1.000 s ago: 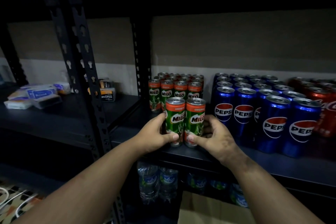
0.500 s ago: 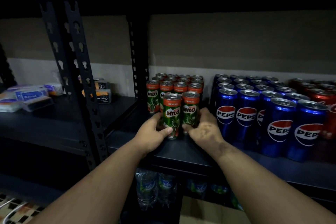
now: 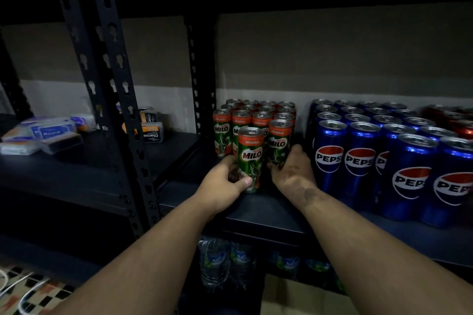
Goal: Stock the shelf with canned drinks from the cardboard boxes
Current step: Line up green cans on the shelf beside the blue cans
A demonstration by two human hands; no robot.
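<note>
Dark metal shelf [image 3: 268,210], stocked with upright cans in blocks

Left end: Milo cans [image 3: 256,116] in tight rows reaching back toward the wall; two further Milo cans stand in front of that block, front Milo can [image 3: 249,158] nearest the shelf edge and second Milo can [image 3: 279,143] just beside it on the right, set slightly further back. Right of these: blue Pepsi cans [image 3: 371,140] in rows, front row near the edge. Far right: red cans [image 3: 460,125], label unreadable. Adjoining shelf [image 3: 76,174] to the left, beyond the perforated upright [image 3: 112,84]: flat packets [image 3: 43,133] and small boxes [image 3: 152,130]. Shelf below: water bottles [image 3: 225,261]
</note>
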